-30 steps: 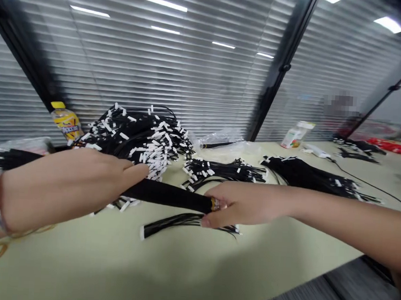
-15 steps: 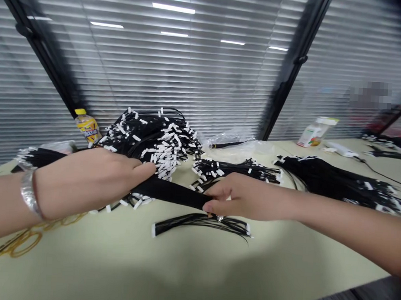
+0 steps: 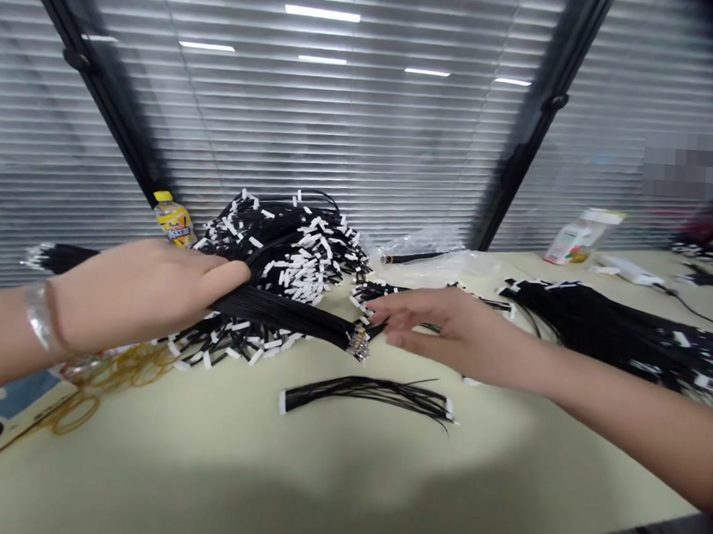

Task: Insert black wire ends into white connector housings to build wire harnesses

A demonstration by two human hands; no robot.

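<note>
The right hand [image 3: 449, 333] has just come off the end of the long bundle of black wires [image 3: 281, 315]: where its thumb and fingers pinched that end a moment ago, they now stand open, loosely spread and holding nothing. The fingertips hover just beside the bundle's tip, and they seem not to touch it, though from here the small gap is hard to judge. That leaves the left hand [image 3: 143, 298], with a silver bangle [image 3: 39, 316] at its wrist, as the bundle's only support. Its fingers lie pressed together and curl over the wires, with the thumb hidden from this angle. The bundle now runs from that grip, low across the table [image 3: 344, 468] and in front of the heap of white-tagged black wires [image 3: 285, 250], to a free end of small metal terminals [image 3: 358, 344]. With the pinch gone, those terminals sit exposed and slightly fanned. A short loose bunch of black wires [image 3: 366, 396] lies alone on the tabletop just below them, while a broad spread of tagged wires [image 3: 618, 335] fills the table to the right. Loose rubber bands [image 3: 114, 373] lie near the left wrist, and a yellow-capped drink bottle [image 3: 174, 220] stands behind the heap.
</note>
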